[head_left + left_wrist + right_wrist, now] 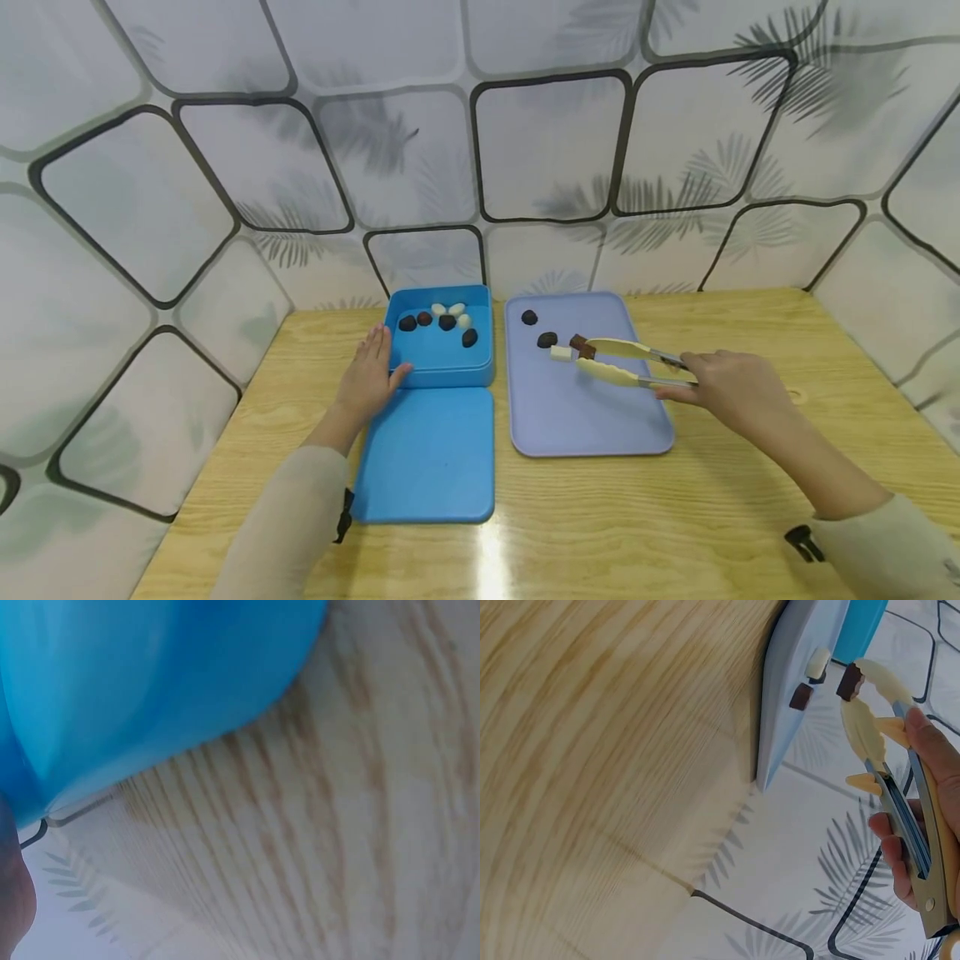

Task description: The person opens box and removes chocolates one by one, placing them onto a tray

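Note:
My right hand (731, 387) grips a pair of tongs (611, 372) with cream scalloped tips and metal arms, above the lavender tray (592, 425). In the right wrist view a brown chocolate-like block (850, 681) is between the tong tips. Another brown block (801, 697) and a white block (561, 353) lie on the tray close by. Two dark, rounded pieces are farther back on it, one of them a dark lump (529, 317). My left hand (367, 375) rests with straight fingers along the left wall of a blue box (442, 379), its thumb at the near-left corner.
Inside the box are several dark and white pebble-like pieces, among them a white one (457, 309). A flat blue lid (427, 454) lies in front of the box. Everything stands on a wooden table (585, 517), with a patterned cloth wall (551, 150) behind.

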`<state>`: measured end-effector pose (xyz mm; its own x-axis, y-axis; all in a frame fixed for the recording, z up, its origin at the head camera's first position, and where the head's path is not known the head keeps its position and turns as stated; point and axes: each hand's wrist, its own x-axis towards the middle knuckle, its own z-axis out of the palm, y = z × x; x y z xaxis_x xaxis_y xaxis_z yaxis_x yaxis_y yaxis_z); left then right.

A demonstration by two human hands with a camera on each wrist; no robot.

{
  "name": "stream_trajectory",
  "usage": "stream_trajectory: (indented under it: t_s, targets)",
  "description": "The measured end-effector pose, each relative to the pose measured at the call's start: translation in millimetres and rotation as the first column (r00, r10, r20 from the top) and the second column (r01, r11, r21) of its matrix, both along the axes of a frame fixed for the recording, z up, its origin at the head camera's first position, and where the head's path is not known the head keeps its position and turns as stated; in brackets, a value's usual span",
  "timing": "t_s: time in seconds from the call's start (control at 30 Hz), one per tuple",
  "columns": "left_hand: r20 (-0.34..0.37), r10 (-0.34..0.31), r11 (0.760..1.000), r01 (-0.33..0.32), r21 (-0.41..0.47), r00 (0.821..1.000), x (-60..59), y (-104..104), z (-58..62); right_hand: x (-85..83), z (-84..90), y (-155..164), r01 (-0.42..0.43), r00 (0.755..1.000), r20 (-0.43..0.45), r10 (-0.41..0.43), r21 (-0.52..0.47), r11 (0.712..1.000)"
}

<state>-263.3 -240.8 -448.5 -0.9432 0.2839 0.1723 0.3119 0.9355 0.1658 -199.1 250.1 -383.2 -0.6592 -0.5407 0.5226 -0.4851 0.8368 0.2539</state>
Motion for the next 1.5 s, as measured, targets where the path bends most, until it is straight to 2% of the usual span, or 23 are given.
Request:
stream_trajectory:
  t_s: [0.13, 0.5, 0.77, 0.93, 1.23, 1.4, 1.5]
  targets:
    - [0.014, 0.006, 1.0, -0.006, -0.008, 1.0, 0.7, -0.4, 1.2, -0.2, -0.5, 4.0, 0.017, 1.0, 0.014, -0.017, 0.011, 1.0]
    - [0.044, 0.016, 0.999, -0.014, -0.046, 0.999, 0.6, -1.7, -0.2, -7.2, -5.8, 2.9, 0.014, 1.0, -0.025, -0.013, 0.046, 0.999]
    - [0.042, 0.015, 1.0, -0.014, -0.02, 0.999, -0.1, -0.3, -0.2, -10.0, -10.5, -2.7, 0.069, 0.992, 0.098, -0.077, 0.08, 0.994]
    - [0.037, 0.011, 1.0, -0.01, -0.019, 0.999, 0.7, -0.4, 0.1, -12.0, -10.9, -7.5, 0.051, 0.995, 0.083, -0.056, 0.058, 0.997]
    - [0.031, 0.011, 1.0, -0.01, -0.02, 0.999, 0.6, -1.0, 1.9, -11.3, -5.4, -10.1, 0.088, 0.989, 0.113, -0.092, 0.042, 0.995]
    - [0.032, 0.011, 1.0, -0.011, -0.022, 0.999, 0.8, -0.2, 2.1, -11.3, -7.5, -10.0, 0.065, 0.994, 0.091, -0.065, 0.011, 0.998]
    - [0.035, 0.015, 1.0, -0.014, -0.016, 0.999, 1.5, 0.7, 2.6, -12.4, -11.5, -10.7, 0.027, 0.998, 0.048, -0.026, -0.024, 0.999]
